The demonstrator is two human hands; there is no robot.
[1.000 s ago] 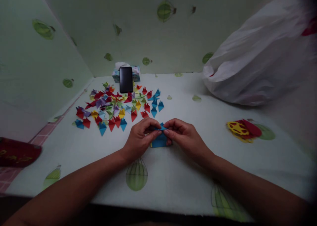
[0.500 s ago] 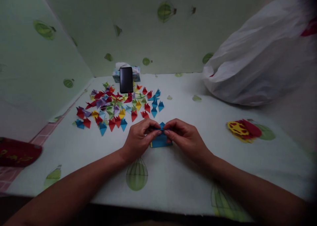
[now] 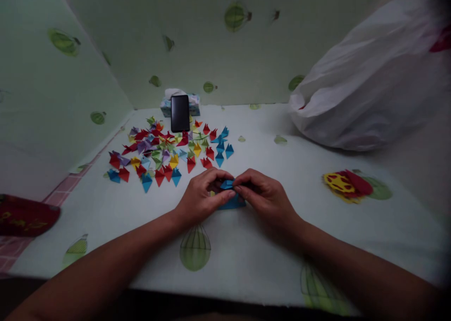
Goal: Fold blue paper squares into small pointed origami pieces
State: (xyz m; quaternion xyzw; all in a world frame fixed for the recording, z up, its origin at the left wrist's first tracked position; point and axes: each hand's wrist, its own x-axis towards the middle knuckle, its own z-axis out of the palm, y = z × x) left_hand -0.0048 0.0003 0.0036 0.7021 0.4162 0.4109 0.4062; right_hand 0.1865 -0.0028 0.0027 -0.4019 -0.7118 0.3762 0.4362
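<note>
Between my fingertips is a small folded blue paper (image 3: 227,184), pointed toward the left. My left hand (image 3: 202,194) pinches it from the left, thumb below and fingers curled behind. My right hand (image 3: 262,194) grips its right end between thumb and forefinger. Under the hands, a flat blue paper sheet (image 3: 232,204) lies on the table, partly covered by the fingers. Beyond my left hand spreads a pile of folded paper cranes (image 3: 162,147) in red, blue, yellow, green and purple.
A black phone (image 3: 180,113) leans against a tissue box (image 3: 194,105) at the back. To the right lie red and yellow paper cutouts (image 3: 347,185), below a large white plastic bag (image 3: 359,86). A red object with yellow marks (image 3: 28,215) sits at the left edge.
The folded blue paper has turned between my fingers and now shows its pointed, layered side. My left thumb has shifted slightly right, over the sheet below.
</note>
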